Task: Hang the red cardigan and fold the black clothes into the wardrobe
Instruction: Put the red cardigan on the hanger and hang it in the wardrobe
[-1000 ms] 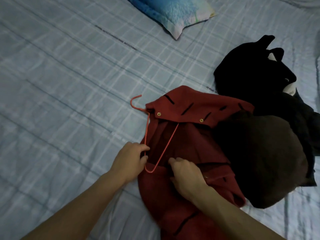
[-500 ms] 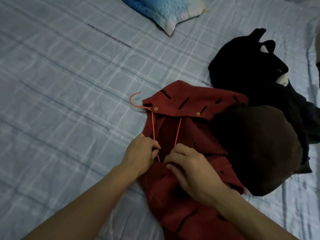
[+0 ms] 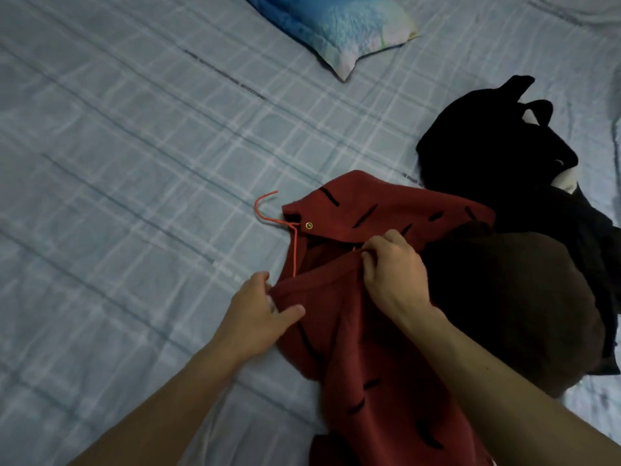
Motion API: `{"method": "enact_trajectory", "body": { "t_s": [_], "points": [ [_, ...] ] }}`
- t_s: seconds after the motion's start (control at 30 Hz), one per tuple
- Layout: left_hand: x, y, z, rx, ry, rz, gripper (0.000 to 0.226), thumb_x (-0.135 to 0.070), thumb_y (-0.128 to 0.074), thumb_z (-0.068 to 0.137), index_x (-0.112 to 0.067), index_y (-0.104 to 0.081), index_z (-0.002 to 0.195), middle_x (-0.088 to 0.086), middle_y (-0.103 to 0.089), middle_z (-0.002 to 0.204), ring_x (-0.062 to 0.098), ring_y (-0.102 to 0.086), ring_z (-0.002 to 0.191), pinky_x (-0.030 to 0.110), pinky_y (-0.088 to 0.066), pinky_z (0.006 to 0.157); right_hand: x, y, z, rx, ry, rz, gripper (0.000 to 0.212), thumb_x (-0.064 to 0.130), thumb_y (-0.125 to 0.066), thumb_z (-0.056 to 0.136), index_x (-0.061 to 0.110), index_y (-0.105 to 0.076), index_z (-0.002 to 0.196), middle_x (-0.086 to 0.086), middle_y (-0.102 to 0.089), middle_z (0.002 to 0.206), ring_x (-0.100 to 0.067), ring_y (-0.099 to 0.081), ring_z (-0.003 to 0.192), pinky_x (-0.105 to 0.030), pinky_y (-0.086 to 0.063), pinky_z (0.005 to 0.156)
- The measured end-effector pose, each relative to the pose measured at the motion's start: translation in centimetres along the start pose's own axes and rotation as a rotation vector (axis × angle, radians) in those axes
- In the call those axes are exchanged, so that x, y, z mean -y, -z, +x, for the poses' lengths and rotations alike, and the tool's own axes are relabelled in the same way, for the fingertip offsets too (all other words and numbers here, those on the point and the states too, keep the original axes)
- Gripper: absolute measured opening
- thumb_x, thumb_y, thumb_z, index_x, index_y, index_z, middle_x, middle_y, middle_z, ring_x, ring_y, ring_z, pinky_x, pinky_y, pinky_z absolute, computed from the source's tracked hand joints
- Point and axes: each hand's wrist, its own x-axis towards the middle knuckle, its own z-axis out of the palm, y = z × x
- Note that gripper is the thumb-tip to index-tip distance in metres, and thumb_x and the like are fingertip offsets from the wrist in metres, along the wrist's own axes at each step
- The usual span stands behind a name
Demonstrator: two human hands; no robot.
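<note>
- Bed sheet (image 3: 134, 163): pale blue check, serving as the work surface and bearing every item below. No wardrobe is in view.
- Red cardigan (image 3: 369, 348): dark red with short black dashes, lying collar-away across the lower middle of the sheet. Its front is partly open and its right side runs under or against the darker clothes.
- Black clothes (image 3: 487, 156): an unfolded heap at the right, touching the cardigan's far shoulder. Judged untouched, so the folding step is not begun.
- Brown garment (image 3: 504, 297): a dark rounded heap lying over the cardigan's right side, just beside the right hand.
- Pillow (image 3: 336, 25): blue and pale, at the top edge, well apart from the work.
- Right hand (image 3: 393, 274): fingers curled, pinching the edge of the cardigan's front panel just below the collar. Whether it also holds wire cannot be told.
- Left hand (image 3: 258, 314): at the cardigan's left edge, thumb over the cloth and fingers beneath, gripping that edge.
- Hanger (image 3: 268, 213): thin red wire, its hook lying on the sheet just left of the collar. One arm runs down inside the open front; the rest is hidden by cloth.
- Snap button (image 3: 308, 225): brass, on the collar corner beside the hanger's neck.
- Step in hand, as judged: dressing the cardigan onto the hanger.
- Next move calls for seating both shoulders on the wire, closing the front, then lifting by the hook clear of the brown heap.
</note>
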Motion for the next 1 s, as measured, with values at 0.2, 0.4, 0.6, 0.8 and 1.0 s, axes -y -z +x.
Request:
{"method": "enact_trajectory", "body": {
  "t_s": [0.2, 0.4, 0.6, 0.8, 1.0],
  "points": [
    [-1.1, -3.5, -0.3, -0.170, 0.190, -0.208, 0.071, -0.042, -0.089, 0.060, -0.016, -0.058, 0.118, -0.001, -0.070, 0.101, 0.019, -0.067, 0.092, 0.037, -0.056, 0.088, -0.4, -1.3, 1.5, 0.095, 0.017, -0.080, 0.015, 0.021, -0.055, 0.090, 0.012, -0.067, 0.092, -0.003, -0.055, 0.094, -0.026, -0.059, 0.079, -0.029, -0.039, 0.060],
    [-3.3, -4.3, 0.7, -0.309, 0.227, -0.323, 0.041, -0.020, -0.085, 0.067, -0.021, -0.067, 0.103, -0.005, -0.073, 0.092, 0.016, -0.070, 0.088, 0.036, -0.058, 0.087, -0.5, -2.0, 2.1, 0.194, 0.043, -0.086, 0.013, 0.019, -0.057, 0.085, 0.012, -0.067, 0.090, -0.005, -0.058, 0.092, -0.029, -0.061, 0.081, -0.038, -0.053, 0.069],
    [-5.9, -4.4, -0.2, -0.407, 0.113, -0.432, 0.050, -0.003, -0.082, 0.070, -0.021, -0.065, 0.114, -0.010, -0.072, 0.095, 0.002, -0.070, 0.086, 0.020, -0.056, 0.082, 0.5, -0.8, 0.8, -0.011, 0.170, -0.032, 0.017, 0.016, -0.072, 0.073, 0.018, -0.062, 0.087, 0.001, -0.053, 0.085, -0.021, -0.051, 0.078, -0.034, -0.040, 0.072],
    [-7.9, -4.4, -2.2, -0.413, -0.020, -0.547, 0.052, -0.004, -0.083, 0.074, -0.027, -0.058, 0.113, -0.009, -0.073, 0.091, 0.003, -0.070, 0.078, 0.016, -0.055, 0.069, 2.6, 1.8, -2.8, 0.139, 0.017, 0.324, 0.020, 0.045, -0.066, 0.082, 0.025, -0.061, 0.083, 0.009, -0.059, 0.079, -0.008, -0.057, 0.071, -0.033, -0.050, 0.068],
    [-9.8, -4.5, -4.9, -0.298, -0.174, -0.545, 0.050, -0.009, -0.076, 0.081, -0.029, -0.051, 0.118, -0.011, -0.075, 0.095, 0.003, -0.071, 0.084, 0.027, -0.057, 0.074, 3.8, 4.0, -4.6, 0.178, -0.165, 0.587, 0.021, 0.025, -0.081, 0.075, 0.024, -0.072, 0.095, 0.014, -0.068, 0.068, 0.006, -0.065, 0.066, -0.007, -0.046, 0.059]
  ]
}}
